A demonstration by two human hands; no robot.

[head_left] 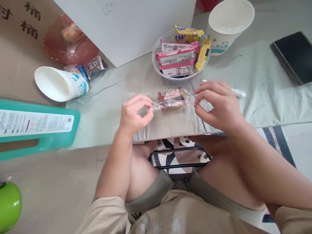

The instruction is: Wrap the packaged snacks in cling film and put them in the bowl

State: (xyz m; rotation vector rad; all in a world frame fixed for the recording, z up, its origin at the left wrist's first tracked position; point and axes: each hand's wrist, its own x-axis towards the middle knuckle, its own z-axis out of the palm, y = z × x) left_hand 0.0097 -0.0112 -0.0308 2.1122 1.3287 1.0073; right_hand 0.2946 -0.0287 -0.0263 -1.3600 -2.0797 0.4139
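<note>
I count two paper cups: one lies tipped over [60, 84] at left, one stands upright [227, 24] behind. One clear bowl [156, 63] holds several snack packets [177, 58]. My left hand [135, 113] and right hand [216, 104], fingers curled, each pinch one end of a clear bag [168, 98] containing two small packets, held just above the folded sheet in front of the bowl.

Bare cloth [263, 97] lies open right of the hands, while the snack bowl [168, 73], upright paper cup [227, 26] and white board [136, 29] crowd the far side.
</note>
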